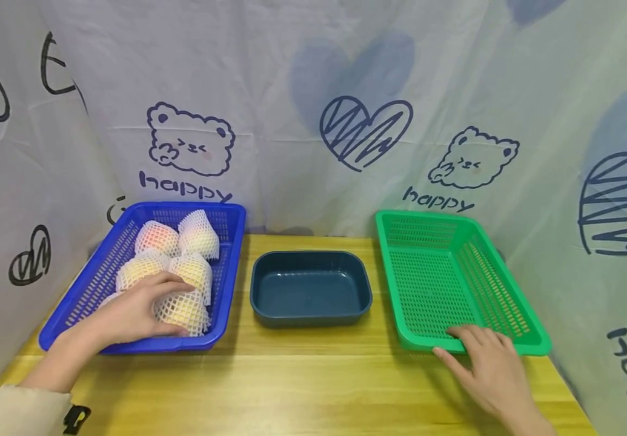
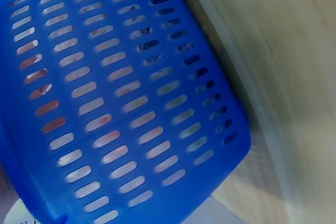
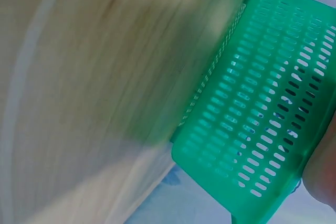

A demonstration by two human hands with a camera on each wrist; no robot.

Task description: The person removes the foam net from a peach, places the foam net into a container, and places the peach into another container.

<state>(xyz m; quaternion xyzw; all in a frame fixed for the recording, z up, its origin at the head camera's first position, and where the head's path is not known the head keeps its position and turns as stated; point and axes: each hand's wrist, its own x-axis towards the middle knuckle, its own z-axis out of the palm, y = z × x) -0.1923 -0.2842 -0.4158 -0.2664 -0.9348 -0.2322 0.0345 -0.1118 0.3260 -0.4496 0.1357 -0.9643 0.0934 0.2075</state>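
Note:
In the head view my left hand (image 1: 139, 309) reaches over the near wall of the blue basket (image 1: 237, 254). Its fingers and thumb curve round the nearest yellowish fruit in a white foam net (image 1: 185, 313). Several more net-wrapped fruits lie behind and beside it, one of them reddish (image 1: 156, 239); their kind cannot be told through the nets. My right hand (image 1: 490, 366) grips the near rim of the green basket (image 1: 509, 284), fingers over the edge and thumb outside. In the left wrist view the slotted blue wall (image 2: 121, 103) hides the left hand.
A dark blue rectangular tub (image 1: 310, 318) stands between the two baskets on the yellow wooden table (image 1: 302, 381). White cloth (image 1: 269, 79) with drawn bears and hearts encloses the back and sides. The right wrist view shows the green basket's slotted outer wall (image 3: 252, 103) beside the tabletop.

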